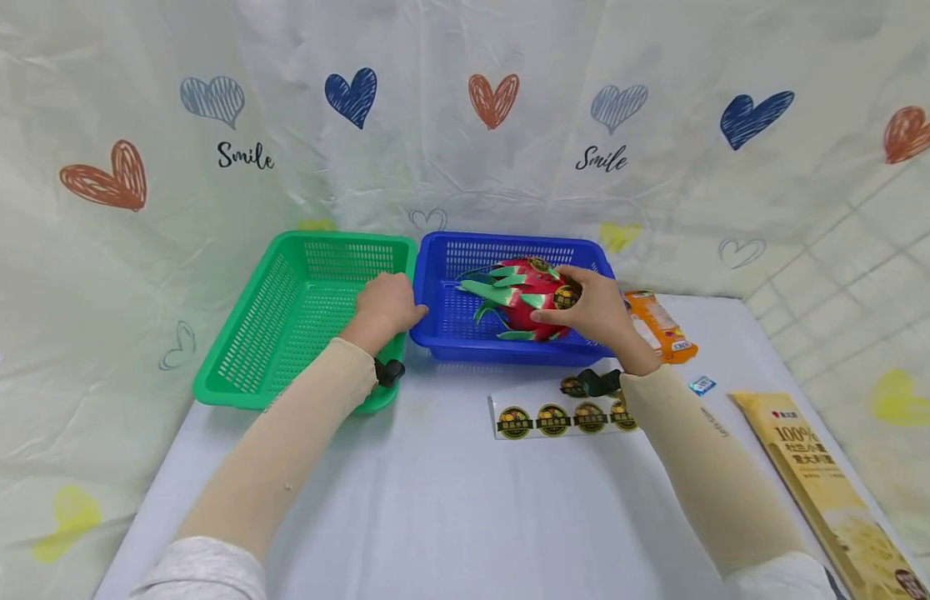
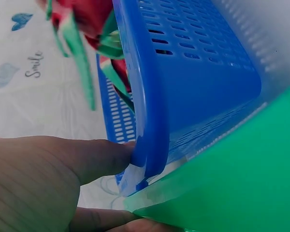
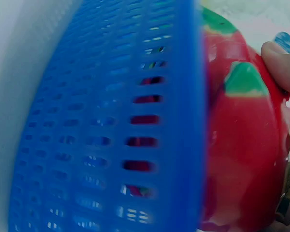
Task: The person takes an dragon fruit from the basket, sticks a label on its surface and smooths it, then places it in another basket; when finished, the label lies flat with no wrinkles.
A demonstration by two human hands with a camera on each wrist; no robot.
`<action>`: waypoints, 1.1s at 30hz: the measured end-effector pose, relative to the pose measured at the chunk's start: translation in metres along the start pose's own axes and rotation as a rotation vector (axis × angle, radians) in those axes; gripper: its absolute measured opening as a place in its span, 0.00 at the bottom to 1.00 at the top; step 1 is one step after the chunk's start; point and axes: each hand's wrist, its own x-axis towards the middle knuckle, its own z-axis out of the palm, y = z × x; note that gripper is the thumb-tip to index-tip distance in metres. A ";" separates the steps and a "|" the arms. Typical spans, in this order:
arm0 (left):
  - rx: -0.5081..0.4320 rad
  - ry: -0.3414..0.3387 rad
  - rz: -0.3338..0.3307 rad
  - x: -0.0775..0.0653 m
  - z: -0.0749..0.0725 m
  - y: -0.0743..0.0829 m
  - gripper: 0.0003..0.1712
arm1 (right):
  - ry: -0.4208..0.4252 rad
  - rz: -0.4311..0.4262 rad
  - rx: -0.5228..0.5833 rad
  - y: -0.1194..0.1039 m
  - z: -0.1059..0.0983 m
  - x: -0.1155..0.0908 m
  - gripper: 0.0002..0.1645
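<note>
My right hand (image 1: pixel 596 308) grips a red dragon fruit (image 1: pixel 528 312) with green scales, thumb in front and fingers behind. The fruit lies in the blue basket (image 1: pixel 502 354) and carries a round black-and-gold sticker (image 1: pixel 566 297). A second stickered dragon fruit (image 1: pixel 513 268) shows partly behind it. In the right wrist view, the basket wall hides part of the held fruit (image 3: pixel 246 154). My left hand (image 1: pixel 386 310) pinches the adjoining rims, its thumb on the blue basket's rim (image 2: pixel 152 121) and its fingers at the rim of the green basket (image 2: pixel 222 179).
The green basket stands left of the blue one. A sheet of round stickers (image 1: pixel 540 432) lies in front. To the right are an orange packet (image 1: pixel 660 329), a small blue packet (image 1: pixel 702 385) and a long yellow package (image 1: pixel 825 475). A heart-printed curtain (image 1: pixel 472 167) hangs behind.
</note>
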 end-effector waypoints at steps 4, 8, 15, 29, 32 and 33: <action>0.000 -0.005 -0.001 -0.001 -0.003 0.001 0.22 | -0.021 -0.009 -0.029 0.000 0.007 0.002 0.60; 0.003 0.001 0.001 -0.002 -0.005 0.001 0.21 | -0.032 -0.045 -0.066 0.000 0.015 0.005 0.58; 0.016 0.004 -0.001 -0.005 -0.005 0.001 0.21 | -0.093 -0.031 -0.126 0.004 0.031 0.008 0.60; 0.074 -0.019 -0.022 -0.006 -0.007 0.000 0.22 | -0.168 0.042 -0.117 0.001 0.026 -0.005 0.61; 0.073 -0.018 -0.020 -0.006 -0.006 -0.004 0.23 | -0.135 0.036 -0.103 0.002 0.021 -0.014 0.58; 0.073 -0.022 -0.019 -0.006 -0.006 -0.006 0.23 | -0.120 0.030 -0.097 0.002 0.019 -0.017 0.57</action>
